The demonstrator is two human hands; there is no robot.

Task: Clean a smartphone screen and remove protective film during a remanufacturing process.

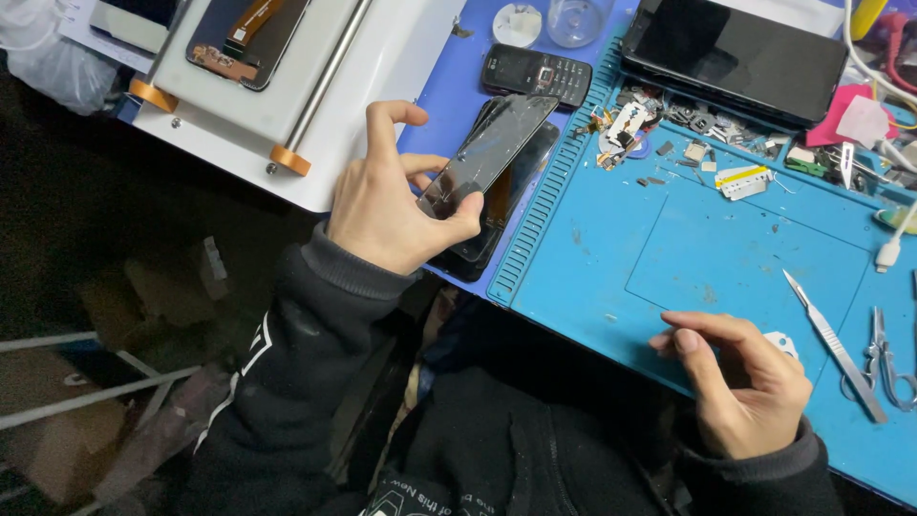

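Cracked phone screen point(489, 151), centre-top of the frame, is lifted partly off the phone body point(497, 215) at the blue mat's point(726, 258) left ridge; separation looks unfinished. Left hand point(392, 205) pinches its lower end. Right hand point(750, 387), lower right, loosely curled, touches a small white pick point(781, 342); a scalpel point(833, 344) lies beside, open mat above.

There is one view only, from a camera on the person's head, looking steeply down and slightly forward over their own chest and dark sleeves. It sits close: the left hand point(396, 205) and right hand point(750, 387) fill much of the lower half. The counter point(726, 253) runs tilted across the frame, rising from lower right to upper left, so the camera is rolled. The counter's far side is cut by the top edge; the dark floor point(105, 287) shows at left.
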